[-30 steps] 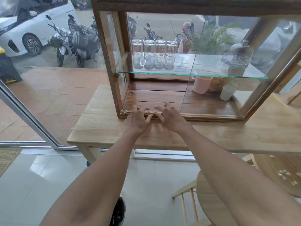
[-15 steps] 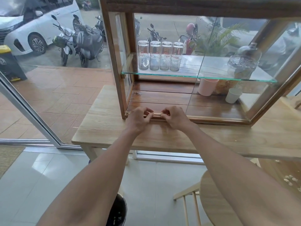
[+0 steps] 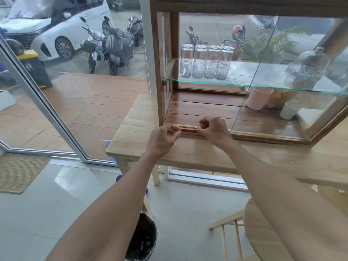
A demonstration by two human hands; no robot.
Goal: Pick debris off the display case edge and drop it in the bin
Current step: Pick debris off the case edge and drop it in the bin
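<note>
No legible text anywhere in view.

The four glasses [image 3: 204, 62] on the glass shelf [image 3: 263, 85] carry red printed bands and faint scale marks (too blurred to read), and the dark bin [image 3: 34, 69] with the yellow lid outside shows a pale figure pictogram, with no words that can be made out.

Display case [image 3: 244, 5] on table [image 3: 131, 132], glasses [image 3: 205, 62] on shelf [image 3: 207, 82], bin [image 3: 145, 240] below table

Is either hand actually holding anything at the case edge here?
Cannot be told: both the left hand and right hand have fingertips pinched at the case's front rail, but any debris is too small to see.
</note>
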